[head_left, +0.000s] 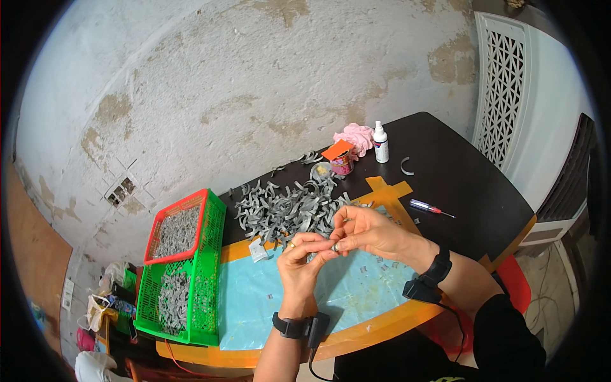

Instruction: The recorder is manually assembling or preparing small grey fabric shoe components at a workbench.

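My left hand (300,262) and my right hand (369,234) meet above a light blue sheet (251,305) on the table. Their fingertips pinch a small shiny grey piece (335,247) between them; most of it is covered by the fingers, so its exact kind does not show. Just beyond the hands spreads a heap of grey curved strips (280,207). Several tiny grey bits (364,269) lie on the sheet around and beneath my hands. A small white packet (258,250) sits to the left, at the heap's near edge.
At the left, a red basket (205,223) sits on a green basket (205,299); both hold many small grey pieces. A white spray bottle (381,143), pink cloth (355,137), a round tin (342,164) and a screwdriver (431,207) are on the dark table (471,184). Orange tape (382,325) edges the sheet.
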### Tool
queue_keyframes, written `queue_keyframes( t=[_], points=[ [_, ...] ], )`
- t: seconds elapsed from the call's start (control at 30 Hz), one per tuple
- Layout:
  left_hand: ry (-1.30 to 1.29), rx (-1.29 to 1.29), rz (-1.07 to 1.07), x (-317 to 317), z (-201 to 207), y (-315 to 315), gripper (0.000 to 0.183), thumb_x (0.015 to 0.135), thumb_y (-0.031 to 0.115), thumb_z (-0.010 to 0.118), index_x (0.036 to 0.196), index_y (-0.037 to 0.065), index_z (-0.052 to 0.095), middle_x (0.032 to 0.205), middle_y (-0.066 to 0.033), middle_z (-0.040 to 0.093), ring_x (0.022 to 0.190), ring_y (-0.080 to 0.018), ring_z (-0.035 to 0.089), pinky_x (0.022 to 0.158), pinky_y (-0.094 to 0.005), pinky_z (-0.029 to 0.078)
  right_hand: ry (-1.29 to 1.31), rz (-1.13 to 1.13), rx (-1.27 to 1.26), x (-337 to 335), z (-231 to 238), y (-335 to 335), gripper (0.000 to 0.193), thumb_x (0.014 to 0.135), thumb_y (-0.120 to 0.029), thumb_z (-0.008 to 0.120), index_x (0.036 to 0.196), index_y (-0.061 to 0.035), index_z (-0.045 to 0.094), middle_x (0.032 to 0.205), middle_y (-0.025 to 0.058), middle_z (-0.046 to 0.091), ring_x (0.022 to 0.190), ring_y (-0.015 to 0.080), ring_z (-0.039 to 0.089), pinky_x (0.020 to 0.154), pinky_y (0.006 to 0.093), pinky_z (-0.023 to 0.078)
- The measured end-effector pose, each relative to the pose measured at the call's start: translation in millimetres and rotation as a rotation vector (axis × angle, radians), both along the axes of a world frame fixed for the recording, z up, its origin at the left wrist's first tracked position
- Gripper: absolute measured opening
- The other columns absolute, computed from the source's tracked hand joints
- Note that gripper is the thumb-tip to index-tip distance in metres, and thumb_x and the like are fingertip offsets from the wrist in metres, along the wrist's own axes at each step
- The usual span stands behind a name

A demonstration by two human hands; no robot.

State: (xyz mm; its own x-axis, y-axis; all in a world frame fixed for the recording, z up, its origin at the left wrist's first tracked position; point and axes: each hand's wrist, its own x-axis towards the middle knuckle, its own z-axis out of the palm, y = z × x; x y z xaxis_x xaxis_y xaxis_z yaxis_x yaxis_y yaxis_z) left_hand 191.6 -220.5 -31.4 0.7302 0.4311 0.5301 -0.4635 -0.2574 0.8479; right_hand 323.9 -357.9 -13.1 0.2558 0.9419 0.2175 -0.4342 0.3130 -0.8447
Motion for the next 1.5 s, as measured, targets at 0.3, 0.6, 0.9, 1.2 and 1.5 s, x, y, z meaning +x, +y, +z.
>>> queue_keyframes(
  t=[0.3,0.6,0.9,1.2,1.5],
  points=[
    [-0.011,-0.014,-0.055,-5,6,-3,0.022,0.067,-0.007,0.077,0.085,0.003,0.073,0.089,-0.0062,0.062,0.085,-0.0153,0.057,0.075,-0.0281,0.047,-0.013,0.03,-0.002,-3,2,0,0.029,0.081,0.0,0.067,0.101,-0.0032,0.047,0.093,0.0096,0.06,0.081,0.0147,0.06,0.071,0.0269,0.05],
    [-0.003,-0.07,-0.072,-4,6,-4,0.021,0.068,-0.006,0.077,0.086,0.003,0.072,0.09,-0.0059,0.061,0.086,-0.0156,0.057,0.077,-0.0296,0.048,-0.045,0.001,0.054,-8,3,2,0.025,0.082,-0.001,0.067,0.099,-0.0042,0.049,0.093,0.0058,0.057,0.083,0.0132,0.058,0.072,0.0269,0.048],
    [-0.007,0.069,-0.02,-4,9,-8,0.02,0.069,-0.004,0.077,0.087,0.004,0.072,0.09,-0.005,0.061,0.086,-0.0152,0.058,0.076,-0.0286,0.048,-0.033,0.03,0.049,-1,-3,2,0.028,0.079,0.003,0.07,0.097,-0.0042,0.05,0.092,0.005,0.057,0.087,0.0133,0.059,0.078,0.0273,0.05],
    [0.04,0.094,0.003,-6,16,-11,0.018,0.069,-0.003,0.078,0.084,0.003,0.07,0.092,-0.0052,0.06,0.085,-0.0146,0.057,0.075,-0.0271,0.048,-0.021,0.024,0.05,2,-6,4,0.029,0.078,0.004,0.07,0.096,-0.0048,0.05,0.092,0.0048,0.058,0.086,0.0119,0.059,0.076,0.0256,0.049],
    [0.089,0.058,0.091,-3,8,-9,0.018,0.068,-0.006,0.077,0.081,0.002,0.067,0.095,-0.0033,0.056,0.084,-0.0123,0.057,0.073,-0.0248,0.049,-0.199,-0.099,0.09,4,-1,3,0.028,0.079,0.009,0.066,0.094,-0.004,0.046,0.089,0.0066,0.058,0.082,0.0117,0.059,0.075,0.0245,0.05]
  ],
)
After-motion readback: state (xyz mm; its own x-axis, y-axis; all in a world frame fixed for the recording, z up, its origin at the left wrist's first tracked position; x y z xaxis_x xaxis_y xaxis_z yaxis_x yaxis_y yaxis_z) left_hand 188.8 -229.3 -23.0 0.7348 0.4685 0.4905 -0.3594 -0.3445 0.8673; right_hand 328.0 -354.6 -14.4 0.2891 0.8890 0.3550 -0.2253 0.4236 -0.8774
